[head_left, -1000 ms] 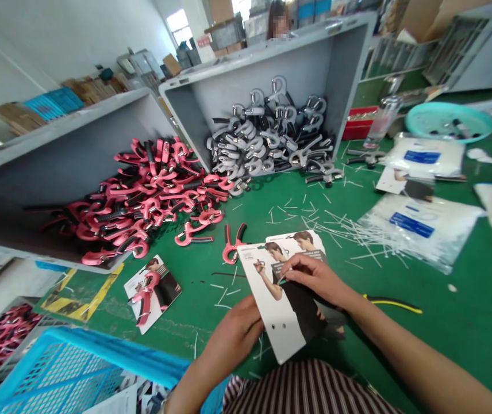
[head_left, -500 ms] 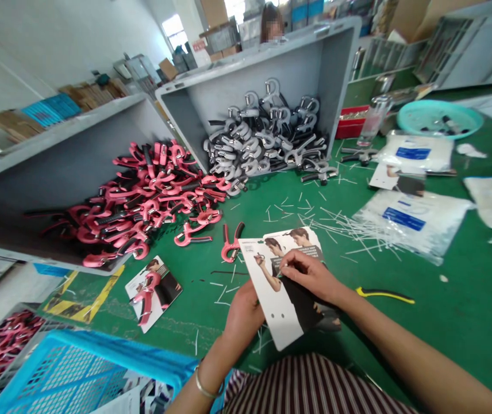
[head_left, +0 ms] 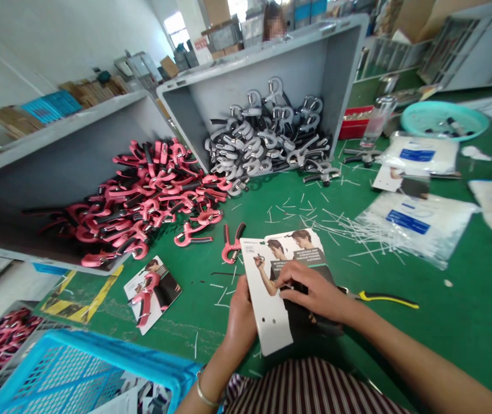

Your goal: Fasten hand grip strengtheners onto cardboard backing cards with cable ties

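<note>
White-and-black printed cardboard card tilts above the green desk, the left hand behind its edge with fingers hidden, their grip impossible to tell. The right hand has slid lower across its face, fingers curled, any pinch unclear, baring more lettering on a matching card behind; handling appears unfinished. Beyond, pinkish-red, black-handled hand grips spill from a grey plastic crate.

A window glared beyond the right-hand grey crate; the crate left of it looked dark, perhaps blurred.
</note>
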A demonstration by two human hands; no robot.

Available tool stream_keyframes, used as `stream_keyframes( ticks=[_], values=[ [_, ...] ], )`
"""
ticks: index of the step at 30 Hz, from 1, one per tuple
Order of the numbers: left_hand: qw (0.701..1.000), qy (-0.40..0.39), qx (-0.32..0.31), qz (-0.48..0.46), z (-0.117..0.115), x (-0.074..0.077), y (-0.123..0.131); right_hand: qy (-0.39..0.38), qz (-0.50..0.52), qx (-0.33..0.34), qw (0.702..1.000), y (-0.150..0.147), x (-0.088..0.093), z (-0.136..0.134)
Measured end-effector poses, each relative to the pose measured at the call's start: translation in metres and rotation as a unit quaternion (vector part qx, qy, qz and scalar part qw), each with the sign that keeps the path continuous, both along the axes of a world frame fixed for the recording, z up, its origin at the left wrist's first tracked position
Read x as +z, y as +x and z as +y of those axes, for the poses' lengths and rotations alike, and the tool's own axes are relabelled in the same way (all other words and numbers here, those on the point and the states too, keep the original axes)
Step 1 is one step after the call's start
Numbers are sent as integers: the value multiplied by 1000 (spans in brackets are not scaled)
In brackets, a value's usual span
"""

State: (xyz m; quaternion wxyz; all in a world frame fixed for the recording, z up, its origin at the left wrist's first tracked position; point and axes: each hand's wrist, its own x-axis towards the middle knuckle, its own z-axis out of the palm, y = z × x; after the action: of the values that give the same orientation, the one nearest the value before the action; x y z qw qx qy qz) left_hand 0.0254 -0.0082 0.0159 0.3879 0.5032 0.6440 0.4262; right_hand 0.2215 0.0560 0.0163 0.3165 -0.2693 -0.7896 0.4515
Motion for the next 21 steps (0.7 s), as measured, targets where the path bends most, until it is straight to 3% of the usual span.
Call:
stream_keyframes(
  ticks=[3,6,9,13,16,17,19,21],
  values=[
    [991,-15,-18,-130,-1,4,-7,-20,14,-60,998,-3,-4,0],
    [977,-35,15,-209,-4,8,-14,-64,36,-117,990,-7,-8,1],
    [968,-83,-3,-235,-8,8,-14,-90,50,-135,985,-8,-5,-3],
    [950,-137,-49,-274,-2,7,-13,-106,44,-112,987,8,4,-11],
    [945,-150,-70,-281,12,7,-16,-75,-56,-178,980,41,2,4],
    [947,-154,-79,-269,17,6,-16,-45,-123,-229,965,54,-1,14],
    [952,-165,-97,-239,28,5,-15,24,-301,-310,902,79,-10,39],
    [956,-170,-105,-214,36,2,-15,36,-382,-339,859,97,-20,65]
  ],
)
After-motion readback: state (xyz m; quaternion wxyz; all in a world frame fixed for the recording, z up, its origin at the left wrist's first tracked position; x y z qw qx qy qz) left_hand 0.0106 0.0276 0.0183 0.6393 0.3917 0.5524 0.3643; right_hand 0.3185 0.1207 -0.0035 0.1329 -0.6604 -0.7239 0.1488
